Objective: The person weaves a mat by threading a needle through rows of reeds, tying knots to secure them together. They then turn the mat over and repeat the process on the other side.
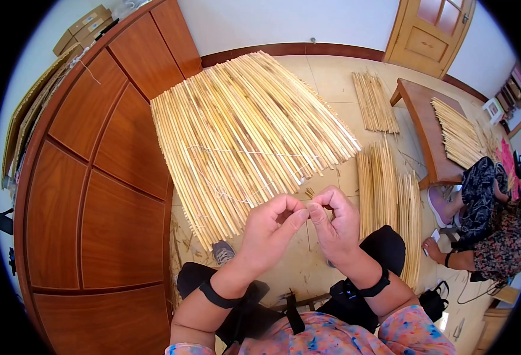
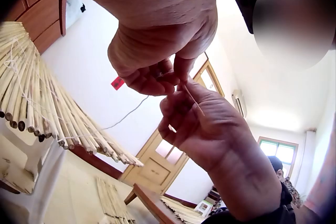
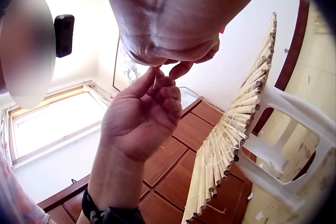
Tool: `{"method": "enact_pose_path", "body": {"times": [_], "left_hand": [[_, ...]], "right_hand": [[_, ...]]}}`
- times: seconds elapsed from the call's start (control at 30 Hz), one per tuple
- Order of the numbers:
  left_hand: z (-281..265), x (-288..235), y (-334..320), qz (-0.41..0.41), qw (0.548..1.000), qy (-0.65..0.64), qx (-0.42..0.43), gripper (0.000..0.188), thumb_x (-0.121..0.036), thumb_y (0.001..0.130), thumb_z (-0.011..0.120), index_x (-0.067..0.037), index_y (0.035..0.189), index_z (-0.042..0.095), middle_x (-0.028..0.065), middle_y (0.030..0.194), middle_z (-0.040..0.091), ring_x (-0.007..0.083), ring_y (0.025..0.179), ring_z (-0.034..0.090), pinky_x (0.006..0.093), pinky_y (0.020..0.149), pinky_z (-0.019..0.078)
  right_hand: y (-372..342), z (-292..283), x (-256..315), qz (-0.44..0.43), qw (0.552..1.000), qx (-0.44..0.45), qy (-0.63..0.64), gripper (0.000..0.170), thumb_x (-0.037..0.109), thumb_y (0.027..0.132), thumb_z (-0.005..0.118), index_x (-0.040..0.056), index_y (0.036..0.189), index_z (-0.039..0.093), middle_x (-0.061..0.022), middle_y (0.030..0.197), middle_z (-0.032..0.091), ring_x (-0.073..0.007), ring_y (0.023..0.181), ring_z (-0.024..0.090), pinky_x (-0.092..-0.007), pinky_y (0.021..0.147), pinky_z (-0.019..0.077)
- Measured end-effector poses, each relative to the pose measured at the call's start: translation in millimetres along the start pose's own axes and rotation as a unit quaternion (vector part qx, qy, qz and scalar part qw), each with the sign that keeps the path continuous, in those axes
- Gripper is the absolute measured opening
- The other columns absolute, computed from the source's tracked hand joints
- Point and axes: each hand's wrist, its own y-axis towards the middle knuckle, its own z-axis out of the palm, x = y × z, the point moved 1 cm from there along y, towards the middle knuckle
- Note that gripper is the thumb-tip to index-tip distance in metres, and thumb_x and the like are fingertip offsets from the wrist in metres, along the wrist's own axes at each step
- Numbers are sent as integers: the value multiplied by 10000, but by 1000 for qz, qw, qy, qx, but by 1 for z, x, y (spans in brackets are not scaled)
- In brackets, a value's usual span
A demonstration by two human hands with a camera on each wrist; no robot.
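My left hand (image 1: 272, 231) and right hand (image 1: 336, 225) meet fingertip to fingertip in front of the near edge of a mat of pale reed stalks (image 1: 242, 112). Thumb and forefinger of each hand pinch a thin thread where they meet. In the left wrist view a short, straight end of the thread (image 2: 195, 100) sticks out over the right palm. A longer grey-white strand (image 2: 127, 116) runs from near the fingers back to the mat's edge. White string (image 1: 254, 152) lies stitched and looped across the stalks. The pinched spot is largely covered by the fingers.
White plastic supports (image 3: 286, 129) stand under the mat. Wooden cabinets (image 1: 124, 207) line the left side. Bundles of stalks (image 1: 376, 102) lie on the floor to the right, by a low wooden table (image 1: 414, 112) bearing more stalks. Another person (image 1: 503, 236) sits at far right.
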Motion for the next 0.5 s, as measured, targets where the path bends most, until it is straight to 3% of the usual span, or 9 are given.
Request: {"method": "enact_pose_path", "body": {"times": [0.13,0.27,0.5], "left_hand": [[1,-6,-1,27,999,19,-14,88,-102,919,597,-19,899,573,-36,784,543,26,705,475,179,637,394],[-7,0,1,91,991,62,-80,90,-80,887,610,4,868,585,27,740,581,78,676,556,229,598,448],[-10,-7,3,164,971,139,-105,56,-36,841,633,7,849,598,80,762,589,148,665,602,255,608,477]], "right_hand": [[-4,2,-5,38,997,-18,63,184,146,852,679,-6,815,581,-78,751,607,-156,690,582,-271,659,468],[-1,0,-2,77,992,-11,102,158,126,838,690,-7,836,604,-70,771,631,-131,704,589,-269,660,470],[3,5,9,-53,995,75,-49,89,39,760,708,18,803,632,-93,729,641,-207,668,632,-293,604,478]]}}
